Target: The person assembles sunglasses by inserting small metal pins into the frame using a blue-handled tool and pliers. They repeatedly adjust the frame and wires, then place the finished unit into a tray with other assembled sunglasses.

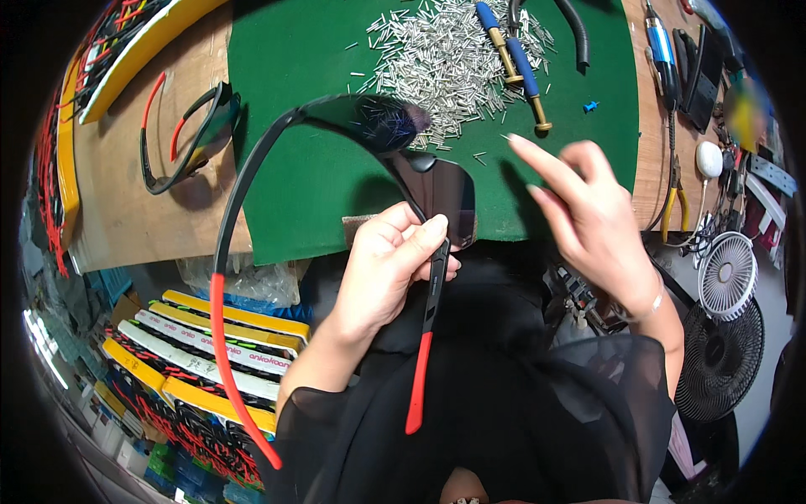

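Above the lap, left hand point(388, 269) grip pinching dark-lensed sunglasses point(420, 181) at the hinge beside the lens; light, springy, scratch-prone, so best held by the frame. Right of that grip, right hand point(592, 223) spread, holding nothing, near the metal pins point(445, 63). Hinge detail hidden under fingers.

Hidden and unclear parts at the bench

The left hand point(388, 267) covered the hinge of the sunglasses point(403, 160), so the joint of lens and right temple could not be seen. The right hand point(588, 214) was motion-blurred and hid the green mat point(285, 126) beneath. The small metal pins point(445, 63) were too tiny to tell apart; 1 blurred patch point(743, 113) masked something at the right rim.
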Demonstrator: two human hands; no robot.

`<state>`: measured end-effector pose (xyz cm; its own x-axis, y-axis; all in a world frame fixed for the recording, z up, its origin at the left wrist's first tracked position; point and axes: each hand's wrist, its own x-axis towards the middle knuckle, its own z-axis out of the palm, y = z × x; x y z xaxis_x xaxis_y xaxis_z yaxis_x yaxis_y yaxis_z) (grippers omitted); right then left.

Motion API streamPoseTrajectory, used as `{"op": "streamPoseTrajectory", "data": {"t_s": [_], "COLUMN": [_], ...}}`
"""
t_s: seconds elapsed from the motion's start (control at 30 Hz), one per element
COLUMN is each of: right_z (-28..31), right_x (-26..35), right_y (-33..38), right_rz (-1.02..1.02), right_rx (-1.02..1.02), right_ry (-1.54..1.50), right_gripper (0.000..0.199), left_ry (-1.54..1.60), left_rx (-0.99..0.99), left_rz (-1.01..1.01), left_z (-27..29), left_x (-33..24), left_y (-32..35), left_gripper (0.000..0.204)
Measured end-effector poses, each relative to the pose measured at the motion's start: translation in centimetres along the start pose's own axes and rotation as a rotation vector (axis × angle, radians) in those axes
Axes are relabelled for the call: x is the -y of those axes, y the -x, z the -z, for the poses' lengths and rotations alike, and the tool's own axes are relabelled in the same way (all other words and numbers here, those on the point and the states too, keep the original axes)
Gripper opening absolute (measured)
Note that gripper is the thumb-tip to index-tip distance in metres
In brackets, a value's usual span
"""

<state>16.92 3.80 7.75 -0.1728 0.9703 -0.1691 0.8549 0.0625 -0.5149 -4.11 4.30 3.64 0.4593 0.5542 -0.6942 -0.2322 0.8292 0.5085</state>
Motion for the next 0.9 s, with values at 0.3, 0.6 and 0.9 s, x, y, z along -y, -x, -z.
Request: {"op": "streamPoseTrajectory", "data": {"t_s": [0.3,0.6,0.9], "right_z": [1.6,-0.3,-0.7], "right_x": [1.0,0.6,0.4], "right_y": [4.4,4.0,3.7], "right_rz": [0.366,0.451,0.474], "right_rx": [0.245,0.124,0.094], "right_ry": [0.248,0.376,0.423], "right_gripper": [0.046,0.037,0.032], "left_ry": [-0.253,-0.279,-0.243], "left_rx": [0.1,0.019,0.012], "left_rz": [0.138,0.126,0.136], "left_z": [-0.6,-1.2,-1.2], "left_x": [-0.5,-0.3,-0.2], "left_y": [-1.1,-1.1,-1.2], "left_gripper": [0.021,0.021,0.021]}}
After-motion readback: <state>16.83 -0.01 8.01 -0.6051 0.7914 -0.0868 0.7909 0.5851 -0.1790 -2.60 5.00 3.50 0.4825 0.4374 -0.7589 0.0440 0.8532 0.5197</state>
